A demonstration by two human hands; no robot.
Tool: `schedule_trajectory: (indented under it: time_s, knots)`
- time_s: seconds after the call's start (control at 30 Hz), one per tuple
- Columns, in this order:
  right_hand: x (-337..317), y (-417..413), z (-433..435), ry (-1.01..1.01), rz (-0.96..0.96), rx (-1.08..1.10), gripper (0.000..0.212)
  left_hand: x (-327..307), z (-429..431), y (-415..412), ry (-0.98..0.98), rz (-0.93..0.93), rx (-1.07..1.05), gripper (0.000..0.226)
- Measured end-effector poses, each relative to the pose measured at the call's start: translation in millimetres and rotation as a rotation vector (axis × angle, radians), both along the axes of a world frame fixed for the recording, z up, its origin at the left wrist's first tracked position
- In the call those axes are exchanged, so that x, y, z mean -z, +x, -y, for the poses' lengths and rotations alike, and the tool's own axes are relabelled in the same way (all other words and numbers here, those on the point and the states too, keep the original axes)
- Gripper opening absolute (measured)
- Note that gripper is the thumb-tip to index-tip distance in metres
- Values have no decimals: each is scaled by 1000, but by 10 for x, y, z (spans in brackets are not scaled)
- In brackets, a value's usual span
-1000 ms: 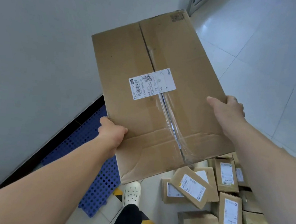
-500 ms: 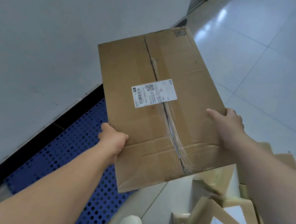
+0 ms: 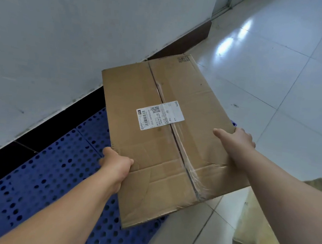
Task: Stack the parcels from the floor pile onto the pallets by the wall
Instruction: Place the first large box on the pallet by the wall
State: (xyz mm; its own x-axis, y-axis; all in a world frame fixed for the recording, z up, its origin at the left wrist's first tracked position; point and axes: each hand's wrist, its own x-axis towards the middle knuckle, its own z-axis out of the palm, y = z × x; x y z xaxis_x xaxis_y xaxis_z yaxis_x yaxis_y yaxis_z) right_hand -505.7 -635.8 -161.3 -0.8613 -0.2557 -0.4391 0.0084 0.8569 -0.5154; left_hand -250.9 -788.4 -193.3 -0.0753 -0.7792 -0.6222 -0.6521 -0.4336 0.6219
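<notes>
A large flat brown cardboard parcel (image 3: 173, 152) with a white shipping label and clear tape along its seam is held in the air over the far end of the blue perforated pallet (image 3: 38, 184). My left hand (image 3: 115, 165) grips its near left edge. My right hand (image 3: 237, 141) grips its right edge, thumb on top. The pallet lies on the floor along the grey wall (image 3: 65, 43). The parcel hides the pallet's far end.
Another brown parcel (image 3: 258, 227) from the floor pile shows at the lower right, partly behind my right arm. Glossy white floor tiles (image 3: 278, 74) spread to the right. A dark skirting strip runs along the wall's foot, and a door frame stands at the top right.
The parcel has come down and forward, now lower over the pallet's far end. My view has tilted toward the wall, so most of the floor pile and my shoes have left the frame.
</notes>
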Motion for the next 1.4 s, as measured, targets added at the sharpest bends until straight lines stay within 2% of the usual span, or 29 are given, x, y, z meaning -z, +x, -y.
schedule_trajectory:
  time_s: [0.23, 0.33, 0.4, 0.47, 0.53, 0.63, 0.67, 0.73, 0.83, 0.93, 1.0, 1.03, 1.1, 1.17, 1.23, 1.27, 1.33, 1.4]
  knots:
    - [77, -181, 54, -43, -47, -119, 86, 122, 134, -263, -64, -60, -81, 70]
    - [70, -70, -172, 9, -208, -17, 84, 98, 79, -261, -20, -73, -88, 72]
    - [112, 107, -373, 21, -229, 86, 86, 67, 46, -247, 31, -83, -112, 73]
    - [191, 279, -548, -1, -143, 190, 91, 43, 26, -248, 48, -72, -118, 72]
    - [263, 411, -640, -122, -2, 337, 92, 27, 18, -254, 56, -49, -125, 72]
    - [324, 437, -645, -304, 140, 484, 77, 76, 23, -242, 87, -36, -116, 70]
    - [323, 403, -630, -341, 153, 497, 78, 75, 4, -255, 101, -42, -113, 68]
    - [297, 294, -601, -386, 114, 462, 85, 9, -104, -317, 158, -73, -88, 59]
    - [211, 120, -516, -444, 42, 312, 91, -129, -393, -535, 303, -131, -6, 25]
    - [134, 52, -415, -474, 56, 207, 89, -237, -619, -802, 346, -168, 105, 25]
    - [109, 81, -402, -424, 44, 133, 88, -284, -657, -900, 222, -98, 294, 39]
    - [101, 125, -416, -374, 33, 79, 92, -301, -651, -906, 61, -13, 428, 43]
    - [68, 292, -467, -274, 47, -55, 104, -340, -583, -855, -406, 136, 699, 52]
    - [22, 533, -499, -197, 82, -188, 119, -380, -470, -806, -746, 248, 1004, 84]
    - [39, 717, -516, -103, 80, -293, 133, -356, -310, -829, -819, 465, 1297, 110]
    - [79, 763, -529, -56, 67, -329, 138, -335, -247, -868, -844, 562, 1392, 112]
    - [134, 778, -551, 27, 37, -366, 143, -291, -173, -974, -881, 649, 1509, 105]
    - [167, 742, -578, 83, 3, -348, 143, -258, -145, -1052, -881, 633, 1544, 94]
